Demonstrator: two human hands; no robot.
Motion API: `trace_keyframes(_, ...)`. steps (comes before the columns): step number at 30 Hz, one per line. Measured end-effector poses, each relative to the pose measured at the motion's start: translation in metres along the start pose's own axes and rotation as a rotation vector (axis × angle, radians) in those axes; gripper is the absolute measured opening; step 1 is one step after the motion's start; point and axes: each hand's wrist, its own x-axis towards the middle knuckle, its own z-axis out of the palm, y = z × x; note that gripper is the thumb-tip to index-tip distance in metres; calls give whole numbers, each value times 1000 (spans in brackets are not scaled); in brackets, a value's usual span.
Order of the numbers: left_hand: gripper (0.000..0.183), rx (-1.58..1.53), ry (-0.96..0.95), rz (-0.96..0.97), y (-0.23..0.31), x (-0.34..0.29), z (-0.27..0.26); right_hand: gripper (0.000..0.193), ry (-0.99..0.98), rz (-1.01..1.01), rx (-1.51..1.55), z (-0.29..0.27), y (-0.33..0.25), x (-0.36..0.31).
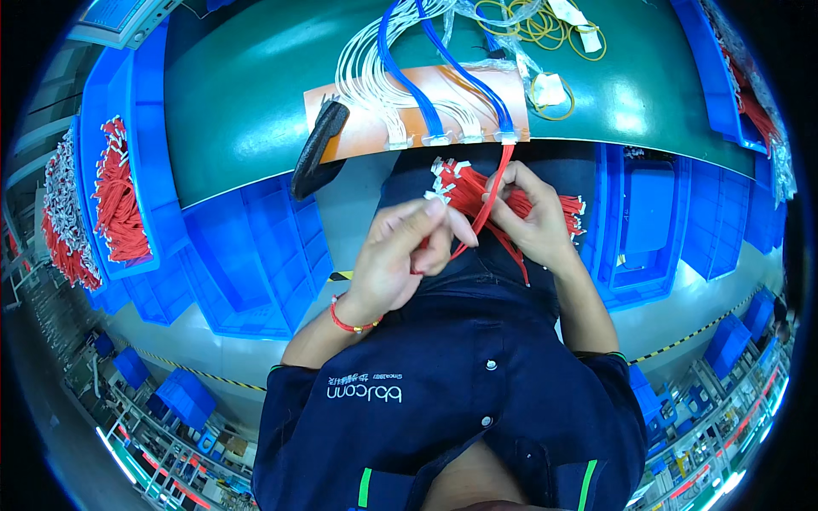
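Observation:
A strand of red wires (504,166) hangs from a white connector at the front edge of an orange board (362,151). Pinched on this strand just below the edge, my right hand (535,223) is closed. My left hand (400,247) is curled closed around the strand's lower part, its thumb on top; the fingers partly hide the wires. Beneath both hands, a bundle of red cables (464,189) with white plugs lies across my lap. White wires (354,64) and blue wires (407,83) run over the board to its front edge.
A black, rough-surfaced bar (320,146) juts over the edge of the green table (230,111). Yellow wire coils (532,30) lie at the back. A blue bin (145,162) on the left holds red cables; other blue bins (247,255) stand below the table on both sides.

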Motion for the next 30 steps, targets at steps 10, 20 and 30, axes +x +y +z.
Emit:
trace_keyframes(10, 26, 26, 79, -78, -9, -9, -9, 9, -253, 320, 657, -9, -16, 6)
trace_keyframes(20, 26, 214, 128, 143, -7, 8, -15, 11, -240, 100, 219, 4, -21, 6)
trace_keyframes(30, 28, 66, 260, 238, -2, 22, -19, 11, -155, -115, -293, -15, -17, -11)
